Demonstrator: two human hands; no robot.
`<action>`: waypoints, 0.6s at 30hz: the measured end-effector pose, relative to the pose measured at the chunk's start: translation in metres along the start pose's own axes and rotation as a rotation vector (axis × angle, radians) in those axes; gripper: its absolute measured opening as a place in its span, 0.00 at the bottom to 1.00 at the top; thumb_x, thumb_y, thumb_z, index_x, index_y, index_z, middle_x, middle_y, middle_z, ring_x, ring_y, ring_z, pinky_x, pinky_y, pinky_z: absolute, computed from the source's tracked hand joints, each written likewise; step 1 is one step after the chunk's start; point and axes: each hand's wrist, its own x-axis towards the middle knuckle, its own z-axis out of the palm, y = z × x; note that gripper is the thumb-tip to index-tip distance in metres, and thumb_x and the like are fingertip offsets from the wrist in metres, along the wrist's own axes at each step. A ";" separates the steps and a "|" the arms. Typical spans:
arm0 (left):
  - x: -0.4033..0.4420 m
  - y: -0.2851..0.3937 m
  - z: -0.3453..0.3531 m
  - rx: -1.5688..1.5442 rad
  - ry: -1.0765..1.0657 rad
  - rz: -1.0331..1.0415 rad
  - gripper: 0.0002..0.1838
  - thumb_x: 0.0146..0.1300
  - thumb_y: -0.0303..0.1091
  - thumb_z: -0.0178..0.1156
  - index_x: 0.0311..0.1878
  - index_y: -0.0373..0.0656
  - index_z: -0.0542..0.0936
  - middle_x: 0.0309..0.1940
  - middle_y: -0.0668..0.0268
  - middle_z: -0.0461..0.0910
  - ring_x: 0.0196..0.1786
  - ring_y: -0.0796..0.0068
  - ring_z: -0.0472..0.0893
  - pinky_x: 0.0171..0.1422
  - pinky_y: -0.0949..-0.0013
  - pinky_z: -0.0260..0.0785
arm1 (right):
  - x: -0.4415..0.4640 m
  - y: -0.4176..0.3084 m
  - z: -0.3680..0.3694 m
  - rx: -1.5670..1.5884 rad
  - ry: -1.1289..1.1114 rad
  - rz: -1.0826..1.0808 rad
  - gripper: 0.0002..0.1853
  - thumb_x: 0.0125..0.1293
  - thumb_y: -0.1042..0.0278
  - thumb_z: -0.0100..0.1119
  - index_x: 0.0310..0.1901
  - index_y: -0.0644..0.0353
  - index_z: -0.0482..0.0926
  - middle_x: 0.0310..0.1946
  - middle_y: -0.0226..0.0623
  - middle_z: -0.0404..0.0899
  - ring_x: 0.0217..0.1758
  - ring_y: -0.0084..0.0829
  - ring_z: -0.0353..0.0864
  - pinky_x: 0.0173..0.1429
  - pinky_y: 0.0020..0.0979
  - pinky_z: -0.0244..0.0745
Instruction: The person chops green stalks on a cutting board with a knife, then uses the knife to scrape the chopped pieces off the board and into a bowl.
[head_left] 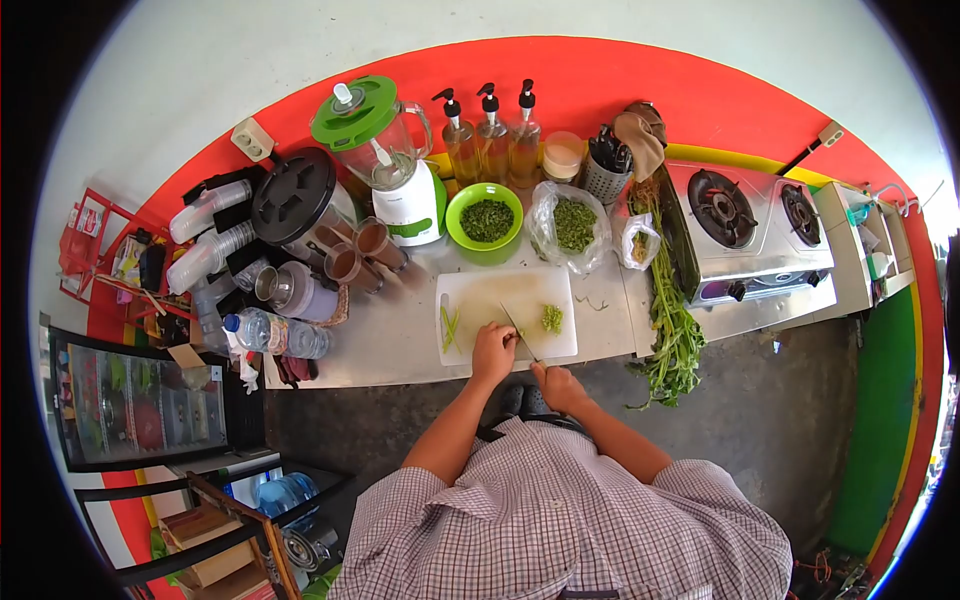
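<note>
My right hand (pixel 562 388) grips a knife (pixel 520 332) by its handle at the near edge of the white cutting board (pixel 480 285). The blade slants up and left over the board, beside the fingers of my left hand (pixel 494 350). That left hand is closed and pressed to the board. What it holds is hidden, though a speck of green shows by the fingertips. Right of the blade lies a small heap of chopped green stalks (pixel 552 319). Several uncut green pieces (pixel 450 328) rest on the board's left side.
Behind the board stand a green bowl (pixel 463 240) and a plastic bag (pixel 545 235), both with chopped greens. A blender (pixel 405 200) and pump bottles (pixel 491 140) line the wall. Leafy stalks (pixel 675 340) hang over the counter edge beside the gas stove (pixel 760 255). Water bottles (pixel 280 333) lie left.
</note>
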 end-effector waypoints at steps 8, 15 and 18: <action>-0.003 -0.004 0.005 0.010 0.060 0.023 0.04 0.57 0.24 0.66 0.36 0.39 0.85 0.34 0.57 0.80 0.44 0.53 0.78 0.51 0.55 0.71 | 0.002 0.004 0.010 0.014 0.006 -0.039 0.33 0.80 0.41 0.39 0.47 0.71 0.79 0.43 0.70 0.81 0.52 0.68 0.81 0.59 0.59 0.75; -0.002 -0.010 0.007 -0.050 0.055 0.032 0.03 0.57 0.25 0.67 0.35 0.39 0.85 0.34 0.58 0.80 0.44 0.53 0.78 0.51 0.55 0.71 | 0.010 0.003 0.001 0.100 -0.064 0.000 0.37 0.79 0.39 0.40 0.45 0.76 0.79 0.44 0.74 0.80 0.51 0.69 0.81 0.60 0.58 0.75; -0.003 -0.005 0.005 -0.033 0.070 0.048 0.03 0.57 0.25 0.67 0.35 0.38 0.85 0.33 0.58 0.80 0.43 0.53 0.78 0.51 0.55 0.71 | 0.004 0.003 0.011 0.088 0.018 -0.017 0.37 0.79 0.38 0.40 0.43 0.75 0.80 0.43 0.74 0.81 0.51 0.69 0.81 0.59 0.58 0.75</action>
